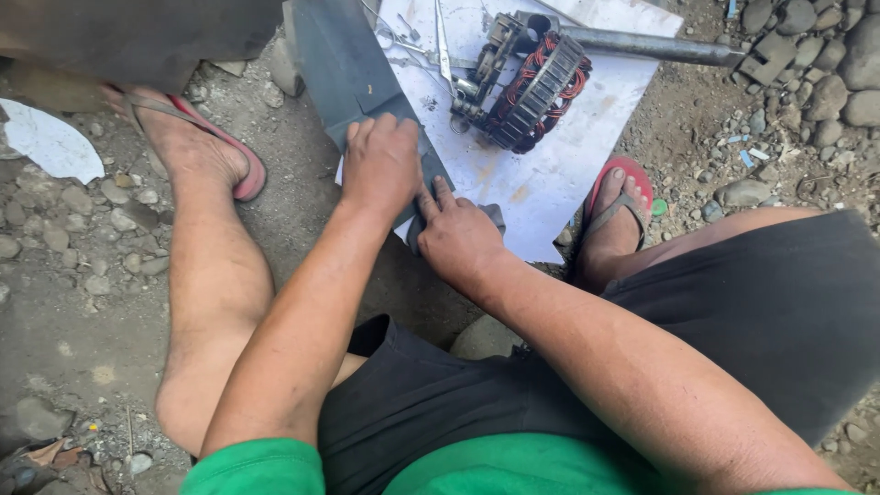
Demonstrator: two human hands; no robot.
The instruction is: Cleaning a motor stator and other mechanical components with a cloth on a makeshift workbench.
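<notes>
Matt dark rubber strip (344, 69); white sheet (559, 156), smudged; stator (536, 87) of copper wire, ribbed metal; dull metal pipe (651, 46); rough gravel ground (82, 238).

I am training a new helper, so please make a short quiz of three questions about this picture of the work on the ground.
1. True or false: the left hand lies flat on the dark strip.
2. What lies on the white sheet beyond the hands? A) a copper-wound stator B) a hammer C) a tyre
3. What do the fingers of the right hand touch?

Key
1. True.
2. A.
3. The near end of the dark strip, beside the left hand.
</notes>
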